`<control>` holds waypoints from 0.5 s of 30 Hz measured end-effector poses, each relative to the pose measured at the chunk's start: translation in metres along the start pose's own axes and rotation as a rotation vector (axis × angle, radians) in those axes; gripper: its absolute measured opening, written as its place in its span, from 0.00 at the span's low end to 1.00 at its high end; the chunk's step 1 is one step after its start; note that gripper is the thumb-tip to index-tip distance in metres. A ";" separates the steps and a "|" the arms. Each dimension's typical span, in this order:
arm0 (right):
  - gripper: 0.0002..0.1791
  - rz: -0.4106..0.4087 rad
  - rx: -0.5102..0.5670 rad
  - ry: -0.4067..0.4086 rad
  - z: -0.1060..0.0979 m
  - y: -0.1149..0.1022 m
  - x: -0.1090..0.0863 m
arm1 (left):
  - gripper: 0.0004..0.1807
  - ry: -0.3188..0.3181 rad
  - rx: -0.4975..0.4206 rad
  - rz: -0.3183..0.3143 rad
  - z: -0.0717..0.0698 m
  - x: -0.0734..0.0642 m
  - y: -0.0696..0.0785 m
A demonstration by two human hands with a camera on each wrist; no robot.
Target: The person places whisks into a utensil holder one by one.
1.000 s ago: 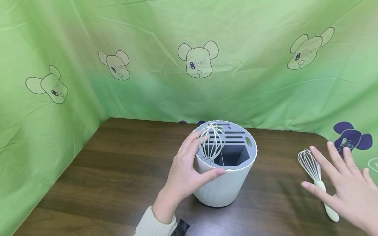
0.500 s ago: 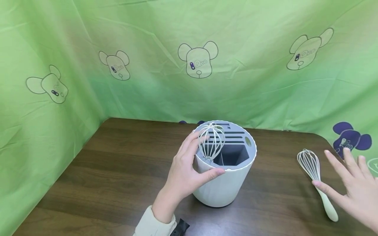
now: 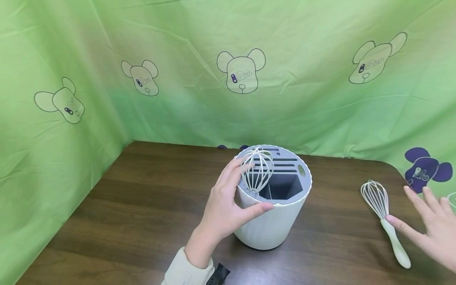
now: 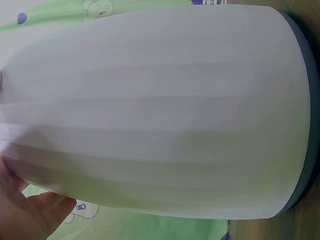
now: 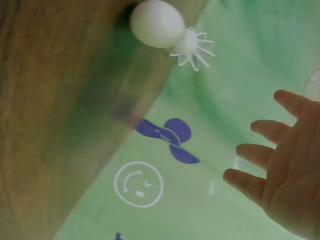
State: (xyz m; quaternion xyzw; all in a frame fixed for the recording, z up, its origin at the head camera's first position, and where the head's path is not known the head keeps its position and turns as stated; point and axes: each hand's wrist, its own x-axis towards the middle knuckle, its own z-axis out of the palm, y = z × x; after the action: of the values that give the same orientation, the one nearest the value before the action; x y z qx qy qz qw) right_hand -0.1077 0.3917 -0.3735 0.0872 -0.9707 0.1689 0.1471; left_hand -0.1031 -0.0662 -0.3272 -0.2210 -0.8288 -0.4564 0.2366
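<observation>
- While my left hand (image 3: 225, 209) is gripping the rim of the white holder (image 3: 272, 226), thumb across the front and fingers round the left side, my right hand (image 3: 435, 231) is hovering beside the loose whisk (image 3: 390, 233), fingers straight and spread, holding nothing.
- My hands are working well apart; my right thumb is overlapping the whisk's neck in the head view, though I am not able to tell whether it is touching.
- The loose whisk is lying on the worktop (image 3: 142, 206), right of the holder, its long axis running aslant: wires pointing to the far side and slightly left, handle slanting back toward me and rightward.
- A second whisk (image 3: 257, 174) is standing nearly upright in the holder, wires uppermost, handle hiding inside, my left fingertips showing behind its wires.
- I am apparently steadying the holder and lining up on the loose whisk.
- The next move, I am judging, is calling for a lower right hand, curling round that handle.
</observation>
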 end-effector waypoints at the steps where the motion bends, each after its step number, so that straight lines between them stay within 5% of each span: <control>1: 0.53 0.013 -0.006 -0.024 0.001 0.002 0.000 | 0.45 0.001 0.001 0.000 0.000 0.000 0.000; 15: 0.54 0.076 -0.041 -0.166 0.010 0.017 0.001 | 0.45 0.003 0.001 -0.012 0.002 -0.001 -0.001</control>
State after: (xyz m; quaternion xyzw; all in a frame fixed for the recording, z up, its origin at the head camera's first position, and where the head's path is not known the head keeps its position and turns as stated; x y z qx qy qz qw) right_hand -0.1144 0.4040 -0.3871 0.0608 -0.9854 0.1465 0.0613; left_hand -0.1035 -0.0653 -0.3293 -0.2153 -0.8299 -0.4576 0.2354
